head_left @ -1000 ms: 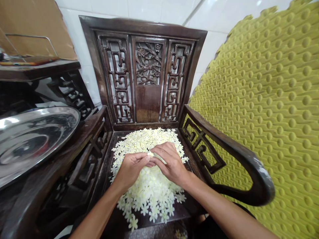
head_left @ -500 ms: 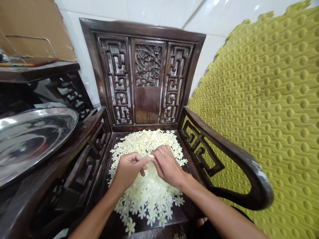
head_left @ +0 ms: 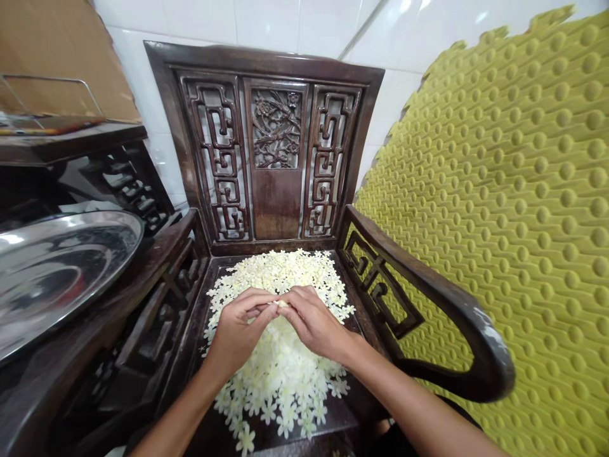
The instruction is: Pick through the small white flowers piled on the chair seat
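A heap of small pale yellow-white flowers (head_left: 285, 374) covers much of the dark wooden chair seat (head_left: 340, 416). Above the heap, my left hand (head_left: 245, 324) and my right hand (head_left: 311, 320) meet at the fingertips. Between them is a small pale flower (head_left: 281, 304), mostly covered by the fingers. Thumb and fingers of my right hand are pinched on it. My left hand is also closed in a pinch right against it; what exactly lies in the left fingertips is too small to make out.
The carved chair back (head_left: 277, 203) rises behind the flowers, with a wooden armrest (head_left: 442, 292) at right. A shiny metal tray (head_left: 118, 247) rests at left. A yellow studded foam mat (head_left: 523, 209) stands along the right side, and a cardboard sheet (head_left: 61, 44) is at upper left.
My left fingers have drawn in closer to the right ones, and the left index finger now lies straighter over the flower. The view has shifted slightly.
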### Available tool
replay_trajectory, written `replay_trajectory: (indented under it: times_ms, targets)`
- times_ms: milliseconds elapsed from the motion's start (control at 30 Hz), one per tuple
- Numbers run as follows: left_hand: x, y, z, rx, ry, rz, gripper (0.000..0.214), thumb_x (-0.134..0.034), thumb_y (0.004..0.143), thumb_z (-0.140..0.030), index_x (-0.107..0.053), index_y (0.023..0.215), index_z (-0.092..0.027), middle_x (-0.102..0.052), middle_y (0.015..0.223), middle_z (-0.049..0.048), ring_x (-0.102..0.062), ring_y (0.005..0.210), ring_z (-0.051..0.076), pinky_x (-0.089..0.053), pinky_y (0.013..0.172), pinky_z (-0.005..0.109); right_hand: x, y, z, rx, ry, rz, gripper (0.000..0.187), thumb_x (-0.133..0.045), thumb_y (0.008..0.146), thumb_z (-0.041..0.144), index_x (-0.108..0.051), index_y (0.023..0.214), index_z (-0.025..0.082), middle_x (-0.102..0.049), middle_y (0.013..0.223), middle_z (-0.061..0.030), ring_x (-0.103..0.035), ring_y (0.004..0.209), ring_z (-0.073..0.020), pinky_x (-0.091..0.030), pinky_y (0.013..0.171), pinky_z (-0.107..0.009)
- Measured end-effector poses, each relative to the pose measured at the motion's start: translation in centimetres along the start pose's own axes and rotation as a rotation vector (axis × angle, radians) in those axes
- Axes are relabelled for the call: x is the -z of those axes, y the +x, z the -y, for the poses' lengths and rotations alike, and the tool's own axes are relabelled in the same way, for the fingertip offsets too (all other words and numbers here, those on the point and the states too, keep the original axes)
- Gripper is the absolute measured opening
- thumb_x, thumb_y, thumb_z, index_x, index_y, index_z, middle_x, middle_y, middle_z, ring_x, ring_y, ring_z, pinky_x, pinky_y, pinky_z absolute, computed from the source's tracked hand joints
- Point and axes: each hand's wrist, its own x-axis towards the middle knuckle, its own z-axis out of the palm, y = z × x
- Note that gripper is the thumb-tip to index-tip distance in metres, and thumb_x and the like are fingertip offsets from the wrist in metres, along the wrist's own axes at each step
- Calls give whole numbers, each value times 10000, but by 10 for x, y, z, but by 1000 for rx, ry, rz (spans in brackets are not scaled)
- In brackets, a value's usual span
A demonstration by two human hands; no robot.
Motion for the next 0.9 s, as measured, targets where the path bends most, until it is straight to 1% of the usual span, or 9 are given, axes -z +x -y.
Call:
replay_trajectory:
  times_ms: [100, 233, 267, 333, 400, 533, 633, 767, 900]
  targets:
    - [2, -2, -5, -134, 211, -54, 162, -629, 896, -198, -771, 971, -219, -705, 975, 73, -672, 938, 207, -555, 851, 332, 6, 3, 4, -73, 229, 24, 260, -497, 1010, 384, -622, 1172, 223, -649, 979, -53, -585, 933, -199, -430, 876, -347]
    - [4, -7, -6, -305, 422, -36, 257, -568, 919, -132, -746, 1070, -238, -703, 1043, 74, -662, 964, 198, -518, 894, 327, 6, 8, 2, -211, 656, 51, 425, -358, 1040, 457, -691, 1109, 202, -670, 981, -55, -621, 949, -189, -474, 890, -342]
    - [4, -8, -5, -332, 457, -21, 265, -561, 919, -125, -742, 1076, -239, -706, 1045, 75, -664, 956, 198, -519, 880, 320, 4, 8, 0, -248, 731, 53, 416, -393, 1027, 467, -702, 1080, 195, -677, 947, -50, -628, 927, -188, -484, 876, -336]
    - [3, -9, -2, -365, 505, -12, 260, -564, 913, -122, -743, 1061, -238, -715, 1031, 74, -670, 935, 199, -518, 856, 310, -1, 7, -2, -302, 812, 55, 336, -555, 956, 473, -705, 1049, 187, -686, 912, -40, -633, 885, -185, -499, 840, -321]
    - [2, -9, -1, -361, 504, -18, 248, -572, 909, -128, -745, 1049, -237, -719, 1009, 72, -674, 916, 199, -516, 843, 304, -4, 6, -3, -317, 810, 56, 301, -641, 905, 461, -700, 1005, 183, -685, 890, -33, -630, 849, -178, -500, 805, -302]
    - [-1, -7, -6, -235, 326, -35, 184, -600, 908, -158, -758, 975, -223, -709, 896, 54, -666, 846, 187, -516, 790, 291, -2, 3, 1, -290, 626, 31, 299, -575, 950, 452, -669, 860, 182, -614, 746, 4, -582, 731, -150, -459, 716, -264]
    - [-4, -5, -10, -119, 157, -41, 117, -642, 890, -187, -758, 889, -200, -698, 844, 49, -658, 815, 184, -517, 756, 285, 1, 2, 4, -282, 507, 16, 322, -545, 964, 465, -652, 836, 190, -562, 689, 21, -533, 671, -141, -419, 639, -242]
    - [-9, -5, -11, 20, -43, -29, 102, -664, 877, -234, -746, 855, -178, -689, 844, 52, -659, 793, 178, -538, 705, 267, 1, 1, 5, -253, 443, -13, 382, -497, 984, 484, -643, 802, 181, -594, 727, 6, -549, 712, -147, -415, 669, -243]
    - [-12, -3, -8, 66, -120, -55, 95, -672, 864, -243, -733, 835, -176, -670, 834, 41, -651, 775, 166, -554, 701, 259, -2, 2, 5, -225, 421, -16, 367, -476, 1000, 464, -625, 819, 181, -599, 750, 6, -555, 724, -145, -411, 697, -249]
